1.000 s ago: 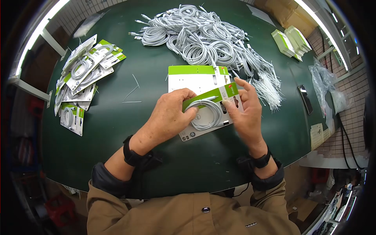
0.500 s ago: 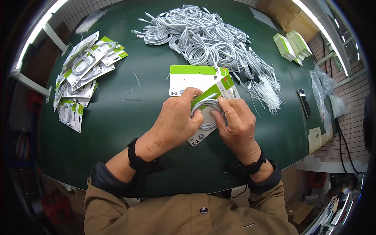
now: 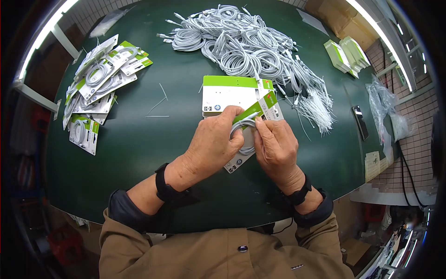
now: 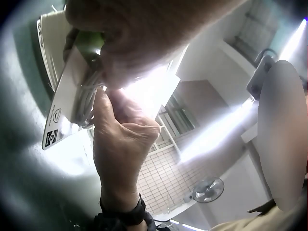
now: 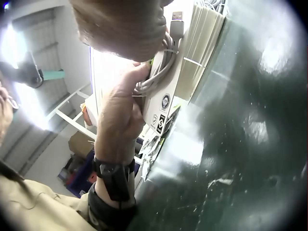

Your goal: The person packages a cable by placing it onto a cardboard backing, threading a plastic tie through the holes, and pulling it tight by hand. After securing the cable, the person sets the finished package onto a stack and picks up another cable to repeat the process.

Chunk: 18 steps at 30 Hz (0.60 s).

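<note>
The big green table (image 3: 125,172) is under everything. The biggest heap on it is the messy hill of grey cables (image 3: 246,46), at the far side in the middle. Next is the pile of packed cards (image 3: 100,83) on the left, lying every which way, each one we can see well with a looped cable on its front. The left hand (image 3: 211,142) pinches the held card (image 3: 236,162) at its left side, with its thumb pressed on the grey loop (image 3: 247,149) and its fingers bent behind. The right hand (image 3: 278,149) has its thumb and pointer finger pinched on the top right edge of the loop; I can't tell if a thin tie is caught there too. The loop lies on the front of the held card, between the two hands, and the card leans with its green top to the right. Just behind the hands sits a thick card stack (image 3: 223,95), green along its far edge. More green and white packs (image 3: 346,53) stand at the far right. A bunch of thin white ties (image 3: 318,111) lies near the cables. The black phone (image 3: 360,122) is to the right, and a few loose ties (image 3: 157,116) lie on the left.
</note>
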{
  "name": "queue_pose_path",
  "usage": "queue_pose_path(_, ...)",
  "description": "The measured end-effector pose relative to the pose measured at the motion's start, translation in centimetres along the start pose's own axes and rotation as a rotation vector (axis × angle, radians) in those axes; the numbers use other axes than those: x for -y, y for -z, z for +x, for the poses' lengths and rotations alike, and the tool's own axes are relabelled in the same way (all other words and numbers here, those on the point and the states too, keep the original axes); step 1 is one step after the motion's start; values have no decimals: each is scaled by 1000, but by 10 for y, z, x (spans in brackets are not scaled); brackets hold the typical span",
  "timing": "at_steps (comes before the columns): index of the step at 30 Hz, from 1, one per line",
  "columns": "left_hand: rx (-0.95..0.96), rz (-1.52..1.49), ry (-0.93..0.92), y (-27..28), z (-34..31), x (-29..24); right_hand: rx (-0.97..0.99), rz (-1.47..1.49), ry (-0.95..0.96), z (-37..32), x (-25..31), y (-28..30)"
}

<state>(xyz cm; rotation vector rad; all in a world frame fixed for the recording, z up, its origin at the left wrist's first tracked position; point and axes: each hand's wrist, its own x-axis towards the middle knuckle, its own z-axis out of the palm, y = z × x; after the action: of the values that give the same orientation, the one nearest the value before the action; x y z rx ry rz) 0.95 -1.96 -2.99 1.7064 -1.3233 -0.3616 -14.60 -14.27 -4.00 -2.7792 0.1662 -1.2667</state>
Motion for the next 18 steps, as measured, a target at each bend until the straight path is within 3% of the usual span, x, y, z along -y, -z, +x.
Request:
queue_pose_path(13,12,32,-10,12,9,-3,-11,75,-53,3,-7,3)
queue_pose_path(18,106,163,-292,35,19,-4,-92,142,-30,33,-7,40)
